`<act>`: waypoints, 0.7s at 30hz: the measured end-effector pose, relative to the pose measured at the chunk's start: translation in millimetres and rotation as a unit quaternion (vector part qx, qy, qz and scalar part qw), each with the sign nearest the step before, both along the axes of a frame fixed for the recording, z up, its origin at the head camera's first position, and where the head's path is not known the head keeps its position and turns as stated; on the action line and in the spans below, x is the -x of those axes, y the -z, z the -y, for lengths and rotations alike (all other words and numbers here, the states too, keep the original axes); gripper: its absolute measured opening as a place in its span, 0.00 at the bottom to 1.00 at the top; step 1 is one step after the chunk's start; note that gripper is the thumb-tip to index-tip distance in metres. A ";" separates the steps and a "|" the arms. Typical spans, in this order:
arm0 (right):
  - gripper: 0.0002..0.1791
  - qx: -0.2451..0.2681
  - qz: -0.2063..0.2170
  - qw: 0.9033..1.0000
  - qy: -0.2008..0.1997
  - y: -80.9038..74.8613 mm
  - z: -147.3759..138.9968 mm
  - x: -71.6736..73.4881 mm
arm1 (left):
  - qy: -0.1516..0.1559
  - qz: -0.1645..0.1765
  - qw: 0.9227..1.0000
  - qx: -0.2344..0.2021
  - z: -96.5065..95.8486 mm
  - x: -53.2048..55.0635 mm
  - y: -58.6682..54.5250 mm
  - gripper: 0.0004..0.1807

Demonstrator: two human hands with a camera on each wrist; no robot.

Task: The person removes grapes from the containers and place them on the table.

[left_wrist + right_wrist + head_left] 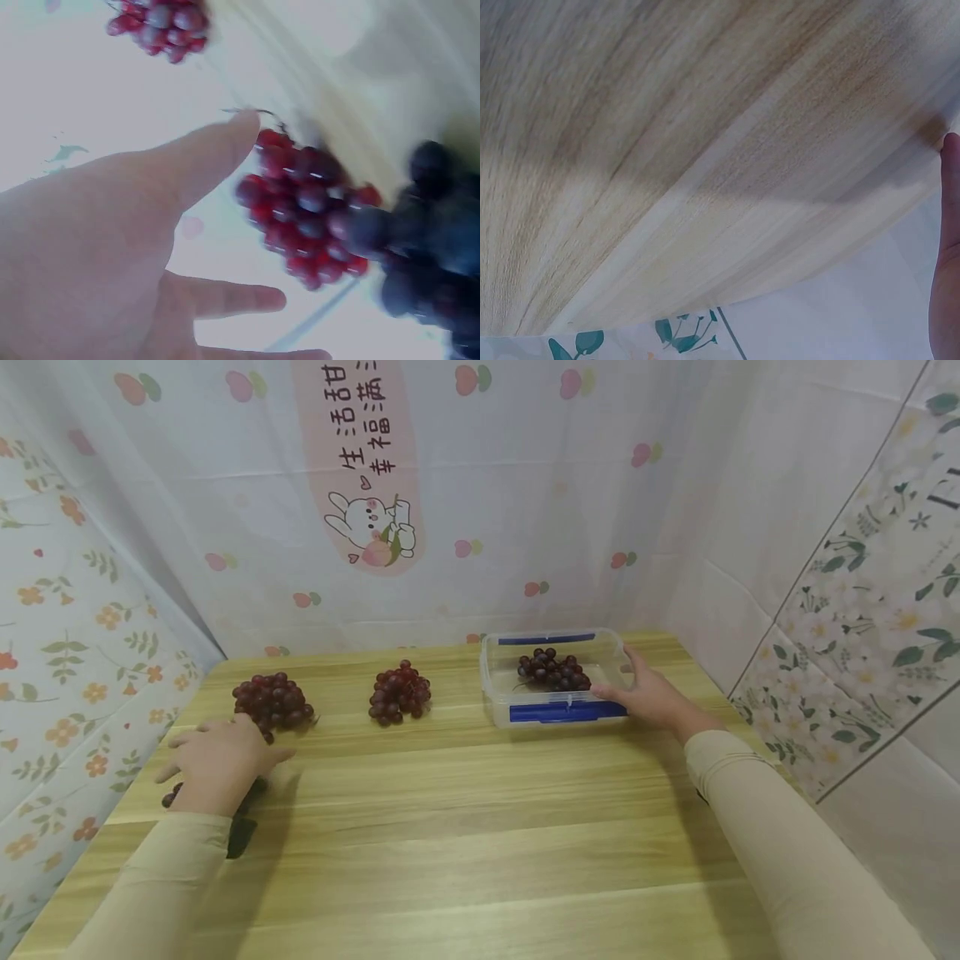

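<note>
The person's left hand (217, 758) lies palm down over a dark bunch of grapes (174, 793) at the left edge of the pale wooden tabletop (465, 827). Most of that bunch is hidden under the hand; only a few berries peep out by the wrist. The left wrist view is blurred, but it shows the fingers (206, 154) straight and spread, with dark berries (435, 240) at the right edge of the frame, cut off. So the left grip is released, not yet closed round anything.

Just beyond the left hand's fingertips sits a second bunch of dark red grapes (273, 700), very near or touching the knuckles; which one cannot be told. A third bunch of red grapes (400, 692) lies further right, apart from both hands.

The right hand (651, 695) rests with relaxed fingers against the right wall of a clear plastic box with blue clips (553, 712), which holds a fourth dark bunch (553, 669). The right wrist view shows only wood grain and the edge of one finger (950, 195).
</note>
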State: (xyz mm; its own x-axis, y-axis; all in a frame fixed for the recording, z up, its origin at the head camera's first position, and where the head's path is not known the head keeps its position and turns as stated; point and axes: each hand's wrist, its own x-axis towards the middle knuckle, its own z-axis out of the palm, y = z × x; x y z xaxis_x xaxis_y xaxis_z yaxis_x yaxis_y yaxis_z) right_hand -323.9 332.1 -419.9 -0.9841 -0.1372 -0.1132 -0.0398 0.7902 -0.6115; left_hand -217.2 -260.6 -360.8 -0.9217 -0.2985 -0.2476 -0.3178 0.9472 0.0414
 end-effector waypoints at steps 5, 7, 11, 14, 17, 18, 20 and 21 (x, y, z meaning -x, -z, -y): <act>0.67 -0.001 0.000 1.000 0.001 0.6 0.0 1.3 | 0.043 -0.016 0.999 0.008 -28.9 13.9 -13.9 0.57; 0.67 -0.003 0.000 1.000 0.001 0.2 0.0 1.2 | 0.059 -0.016 0.998 0.012 -43.8 21.0 -19.7 0.54; 0.67 -0.004 -0.002 1.000 -0.001 -1.1 0.3 0.4 | 0.098 -0.020 0.994 0.035 -78.7 35.3 -31.0 0.50; 0.67 -0.003 -0.004 1.000 -0.002 -1.3 0.4 -0.5 | 0.118 -0.030 0.991 0.049 -105.6 45.3 -38.6 0.47; 0.66 -0.003 -0.004 1.000 -0.002 -1.1 0.3 -1.5 | 0.144 -0.041 0.987 0.065 -130.1 53.4 -46.3 0.42; 0.66 -0.004 -0.004 1.000 -0.003 -1.1 0.4 -1.8 | 0.153 -0.044 0.985 0.070 -137.7 56.1 -49.0 0.41; 0.66 -0.002 -0.003 1.000 -0.001 -0.8 0.2 -1.8 | 0.173 -0.052 0.981 0.076 -152.4 61.6 -54.4 0.38; 0.67 -0.002 -0.003 1.000 -0.001 -0.7 0.2 -1.6 | 0.182 -0.054 0.979 0.079 -159.6 64.1 -57.1 0.38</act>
